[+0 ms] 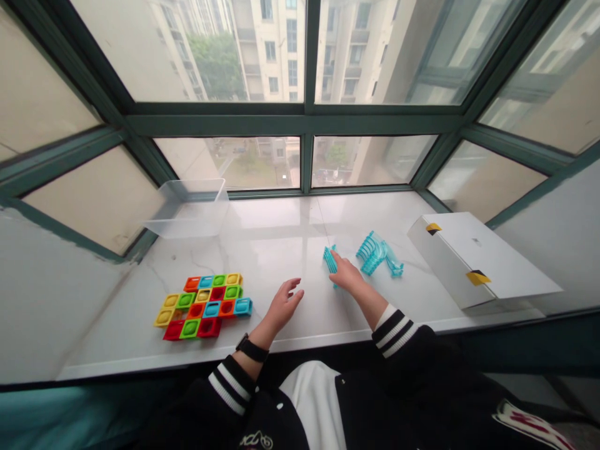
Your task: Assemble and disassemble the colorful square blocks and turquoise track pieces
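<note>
Black jacket; left hand, loosely spread; right hand touching teal piece, grip I cannot tell; clear bin; white box.

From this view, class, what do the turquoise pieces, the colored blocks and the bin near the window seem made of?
Turquoise pieces: probably glossy, translucent plastic, as light shows through. Colored blocks: likely hard, fairly shiny plastic, given bright, even color and highlights. Bin: apparently smooth, semi-clear plastic; the background shows faintly through.
</note>
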Demonstrator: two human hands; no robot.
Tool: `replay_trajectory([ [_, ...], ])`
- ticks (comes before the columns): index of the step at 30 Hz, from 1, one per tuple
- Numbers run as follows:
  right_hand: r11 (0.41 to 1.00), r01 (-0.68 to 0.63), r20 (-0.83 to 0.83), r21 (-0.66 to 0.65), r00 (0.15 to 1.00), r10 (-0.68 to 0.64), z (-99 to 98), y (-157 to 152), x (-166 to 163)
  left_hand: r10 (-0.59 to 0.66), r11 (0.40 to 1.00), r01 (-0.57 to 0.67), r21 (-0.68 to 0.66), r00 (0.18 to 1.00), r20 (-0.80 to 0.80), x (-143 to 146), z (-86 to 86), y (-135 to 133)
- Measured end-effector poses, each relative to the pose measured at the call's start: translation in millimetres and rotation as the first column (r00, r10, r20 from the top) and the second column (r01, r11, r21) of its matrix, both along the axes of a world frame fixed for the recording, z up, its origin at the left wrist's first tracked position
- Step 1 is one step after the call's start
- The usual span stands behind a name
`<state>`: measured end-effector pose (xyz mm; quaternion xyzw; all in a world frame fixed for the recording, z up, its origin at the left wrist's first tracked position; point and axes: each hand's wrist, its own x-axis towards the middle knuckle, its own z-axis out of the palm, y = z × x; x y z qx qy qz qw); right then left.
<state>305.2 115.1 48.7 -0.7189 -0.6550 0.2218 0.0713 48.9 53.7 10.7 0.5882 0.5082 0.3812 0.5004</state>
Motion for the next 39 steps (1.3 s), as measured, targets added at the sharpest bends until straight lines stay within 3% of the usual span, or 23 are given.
replay_trajectory([
  [7,0.987,-0.155,-0.255,0.045,0.953,0.161,-16.4,-62,-58,0.017,0.978,0.011,-0.208,0.991,0.134,10,-17.7,-4],
  [11,0.973,-0.210,-0.425,0.097,0.875,0.231,-21.8,-80,-80,0.122,0.975,-0.108,-0.194,0.991,0.060,-3,-22.4,-13],
  [15,0.981,-0.124,-0.498,0.146,0.848,0.181,-23.2,-82,-73,0.139,0.974,-0.164,-0.156,0.977,-0.161,-16,-16.2,-17],
  [18,0.984,-0.062,-0.475,0.169,0.869,0.137,-29.3,-85,-58,0.113,0.977,-0.147,-0.155,0.972,-0.206,-20,-11.2,-17],
  [22,0.986,-0.070,-0.396,0.151,0.909,0.126,-43.6,-92,-49,0.157,0.962,-0.187,-0.200,0.975,-0.155,-17,-12.5,-14],
  [29,0.982,-0.088,-0.362,0.170,0.921,0.145,-54.5,-96,-60,0.244,0.890,-0.213,-0.404,0.969,0.026,-8,-17.4,-20],
  [35,0.981,-0.044,-0.387,0.190,0.915,0.116,-48.1,-99,-45,0.342,0.859,-0.261,-0.441,0.933,0.113,-20,-10.7,-20],
  [39,0.962,-0.024,-0.514,0.271,0.842,0.166,-30.8,-97,-48,0.353,0.873,-0.226,-0.432,0.904,0.240,-8,4.3,-15],
])
